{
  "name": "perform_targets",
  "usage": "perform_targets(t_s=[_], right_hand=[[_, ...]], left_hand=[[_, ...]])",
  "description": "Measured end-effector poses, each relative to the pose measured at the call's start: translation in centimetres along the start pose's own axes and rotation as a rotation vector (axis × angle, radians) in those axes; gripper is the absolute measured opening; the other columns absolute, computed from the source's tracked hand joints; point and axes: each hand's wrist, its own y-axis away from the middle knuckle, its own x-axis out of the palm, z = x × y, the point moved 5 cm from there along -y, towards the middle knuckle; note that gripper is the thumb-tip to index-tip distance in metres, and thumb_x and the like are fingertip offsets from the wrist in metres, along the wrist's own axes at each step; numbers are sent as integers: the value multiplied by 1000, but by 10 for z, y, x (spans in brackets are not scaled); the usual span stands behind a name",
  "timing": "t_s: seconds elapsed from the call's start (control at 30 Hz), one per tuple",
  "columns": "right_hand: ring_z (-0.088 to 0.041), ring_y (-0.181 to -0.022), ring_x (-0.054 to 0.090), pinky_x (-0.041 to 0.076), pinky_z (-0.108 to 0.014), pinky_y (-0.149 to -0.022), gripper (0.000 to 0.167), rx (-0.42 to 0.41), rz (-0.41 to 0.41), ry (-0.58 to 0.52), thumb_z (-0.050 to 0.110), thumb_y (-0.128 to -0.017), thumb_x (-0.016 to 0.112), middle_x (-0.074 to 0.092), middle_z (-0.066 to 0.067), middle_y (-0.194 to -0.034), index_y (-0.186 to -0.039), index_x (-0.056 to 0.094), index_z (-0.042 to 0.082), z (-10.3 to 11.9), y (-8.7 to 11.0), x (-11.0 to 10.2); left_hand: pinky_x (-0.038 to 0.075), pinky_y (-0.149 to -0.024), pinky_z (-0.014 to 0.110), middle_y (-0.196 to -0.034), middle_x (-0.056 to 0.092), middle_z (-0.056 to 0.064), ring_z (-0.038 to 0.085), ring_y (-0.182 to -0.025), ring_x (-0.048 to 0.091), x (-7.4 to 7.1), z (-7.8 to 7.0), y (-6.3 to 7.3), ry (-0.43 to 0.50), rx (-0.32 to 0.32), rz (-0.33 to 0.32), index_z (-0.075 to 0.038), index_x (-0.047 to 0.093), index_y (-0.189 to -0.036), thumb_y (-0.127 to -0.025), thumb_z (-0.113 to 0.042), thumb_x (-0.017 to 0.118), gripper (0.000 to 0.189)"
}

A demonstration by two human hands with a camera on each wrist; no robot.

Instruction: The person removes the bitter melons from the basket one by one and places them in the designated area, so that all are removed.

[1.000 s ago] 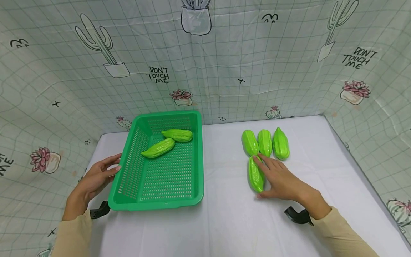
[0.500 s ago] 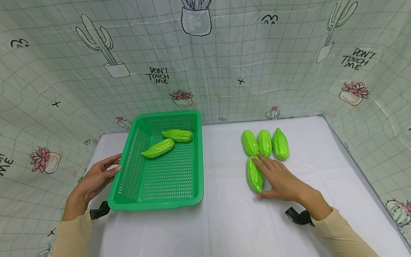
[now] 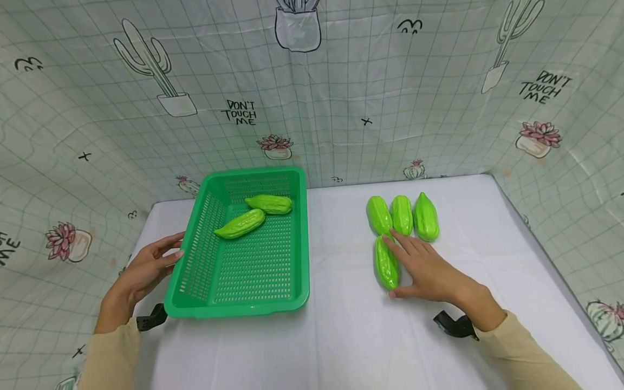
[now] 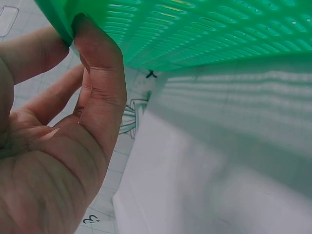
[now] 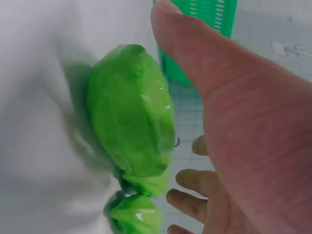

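Observation:
My left hand (image 3: 146,269) pinches the left rim of a green plastic basket (image 3: 309,260); in the left wrist view, the thumb and a finger meet on its edge. Two ribbed bitter melons, one (image 3: 240,224) slanted and another (image 3: 270,204) behind it, lie inside. Over on the right, my right hand (image 3: 426,265) spreads loosely around a bitter melon (image 3: 386,264) lying on the white cloth. Its fingertips are by the far end and its thumb is by the near end. In the right wrist view this bitter melon (image 5: 131,112) shows a gap from the hand.
Behind that melon stand three more in a row: a left one (image 3: 379,215), a middle one (image 3: 402,215) and a right one (image 3: 427,218). A printed grid curtain (image 3: 336,97) rises behind the white tabletop (image 3: 336,346) and along both sides.
The bitter melon by my right hand has shifted very slightly left. My right hand has barely moved; my left hand and the basket hold still.

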Motion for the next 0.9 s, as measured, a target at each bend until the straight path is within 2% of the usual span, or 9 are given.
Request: perform_targets(t_s=[0.3, 0.63, 0.73, 0.9], right_hand=[[-51, -144, 40, 34, -69, -116, 108, -61, -35, 35, 49, -82, 90, 34, -30, -163, -160, 35, -2, 4, -6, -11], [-50, -145, 41, 34, -69, -115, 105, -90, -45, 42, 42, -82, 92, 36, -30, -162, -160, 37, -1, 11, -14, -21], [-49, -145, 40, 34, -68, -116, 105, -94, -41, 41, 43, -82, 92, 36, -29, -163, -160, 38, 0, 13, -17, -22], [-49, -143, 42, 35, -67, -115, 105, -135, -64, 49, 46, -81, 92, 37, -29, -162, -160, 39, 1, 15, -23, -22]], left_hand=[[58, -84, 22, -123, 60, -9, 7, -96, 70, 1, 0, 1, 13, 6, 8, -27, 58, -142, -110, -5, 57, 39], [58, -84, 21, -123, 59, -10, 6, -97, 70, 1, -1, -1, -34, -12, -9, -5, 41, -160, -110, -7, 58, 53], [58, -84, 21, -123, 59, -10, 6, -97, 70, 1, 0, -1, -34, -13, -14, -7, 42, -159, -110, -7, 58, 52], [58, -84, 21, -123, 58, -9, 6, -97, 69, 0, 0, 0, -20, -18, -24, -15, 50, -154, -109, -7, 59, 46]])
